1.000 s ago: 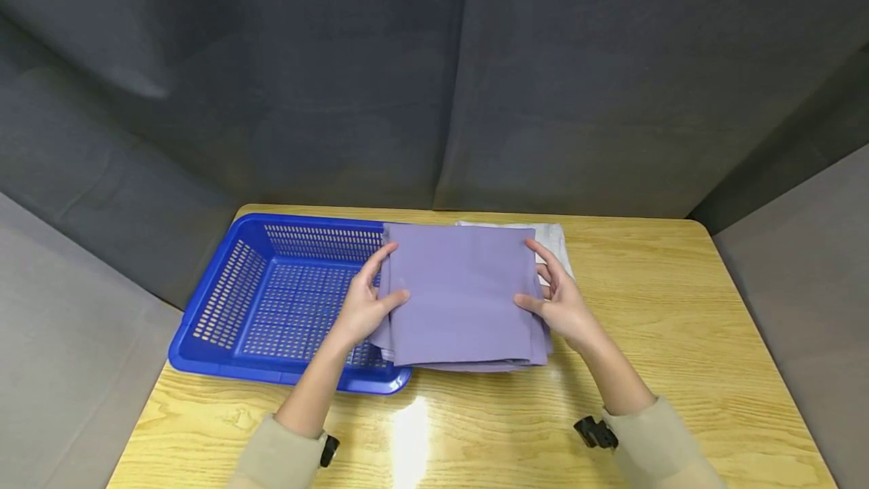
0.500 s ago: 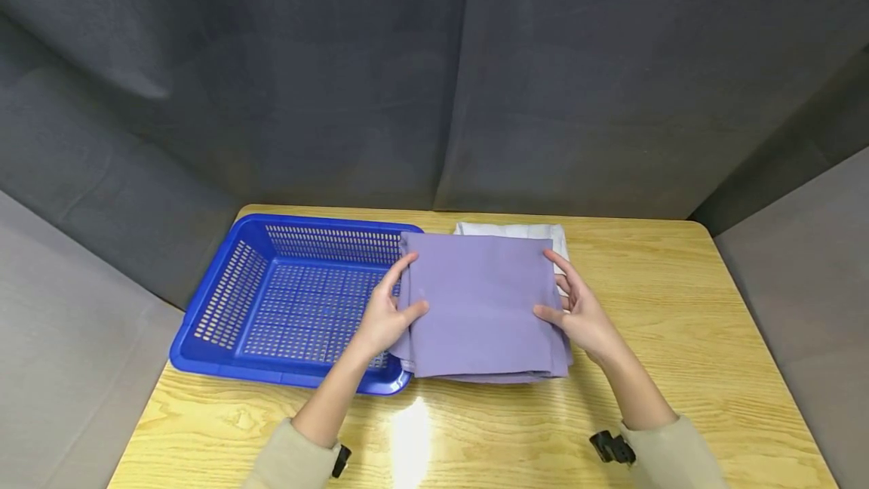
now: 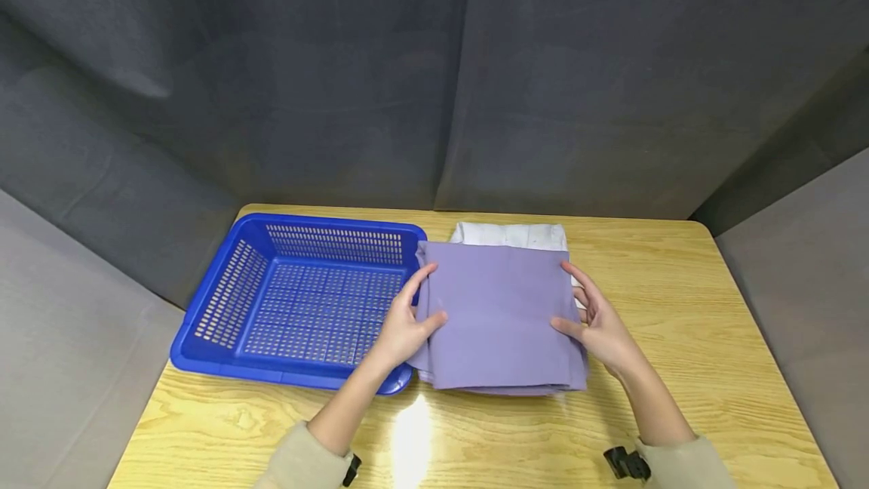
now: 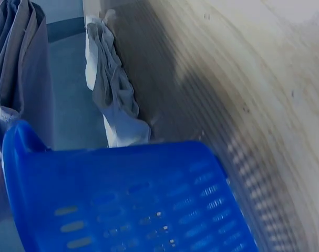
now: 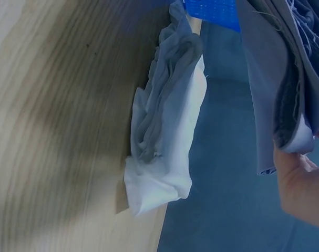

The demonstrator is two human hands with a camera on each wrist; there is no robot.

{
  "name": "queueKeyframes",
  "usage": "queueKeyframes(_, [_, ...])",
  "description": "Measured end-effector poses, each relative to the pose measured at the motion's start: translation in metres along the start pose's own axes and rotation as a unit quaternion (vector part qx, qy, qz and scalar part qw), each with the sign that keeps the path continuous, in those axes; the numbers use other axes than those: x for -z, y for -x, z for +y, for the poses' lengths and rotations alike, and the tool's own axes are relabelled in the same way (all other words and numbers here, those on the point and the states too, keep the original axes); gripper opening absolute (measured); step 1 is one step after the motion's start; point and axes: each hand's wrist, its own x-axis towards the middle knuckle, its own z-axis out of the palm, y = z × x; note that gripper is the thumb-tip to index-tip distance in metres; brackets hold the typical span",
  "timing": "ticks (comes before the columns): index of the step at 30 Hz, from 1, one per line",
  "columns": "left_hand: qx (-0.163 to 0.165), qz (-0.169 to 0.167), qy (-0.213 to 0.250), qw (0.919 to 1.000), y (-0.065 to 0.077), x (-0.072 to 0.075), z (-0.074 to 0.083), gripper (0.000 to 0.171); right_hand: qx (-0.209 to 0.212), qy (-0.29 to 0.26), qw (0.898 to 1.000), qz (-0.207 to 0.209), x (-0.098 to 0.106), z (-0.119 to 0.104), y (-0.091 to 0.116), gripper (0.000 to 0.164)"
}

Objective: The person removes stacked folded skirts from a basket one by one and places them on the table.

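A folded purple cloth (image 3: 502, 315) is held level between both hands, its layered edge showing in the right wrist view. My left hand (image 3: 400, 332) grips its left side, thumb on top and the other fingers reaching to the edge and beneath. On the opposite side my right hand (image 3: 607, 330) holds it the same way. Below and behind it lies a folded white cloth (image 3: 509, 235), partly covered in the head view. The right wrist view shows the purple cloth (image 5: 267, 79) raised off the table, apart from the white cloth (image 5: 172, 152).
A blue plastic basket (image 3: 271, 374) with slotted walls stands at the left of the wooden table (image 3: 679, 308), its right rim close to my left hand. Dark grey curtains (image 3: 326, 81) hang behind the table, and lighter grey panels (image 3: 815, 262) border the sides.
Both hands have carried the purple cloth to the right and toward me, off the basket's right side. More of the white cloth's back edge shows now. The basket has stayed in place.
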Motion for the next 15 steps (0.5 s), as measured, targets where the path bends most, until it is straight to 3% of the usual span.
queueKeyframes(4, [-0.008, -0.002, -0.003, 1.0000, 0.002, -0.006, 0.002, 0.073, -0.006, 0.007, 1.000, 0.002, 0.003, 0.004, 0.004, 0.086])
queueKeyframes(11, [-0.020, 0.011, -0.032, 0.9992, 0.013, -0.016, 0.028, 0.069, -0.012, 0.015, 1.000, 0.002, 0.007, 0.009, 0.011, 0.087])
queueKeyframes(15, [-0.015, 0.017, -0.049, 0.9986, 0.016, -0.021, 0.031, 0.068, -0.007, 0.015, 1.000, 0.000, 0.009, 0.014, 0.014, 0.087])
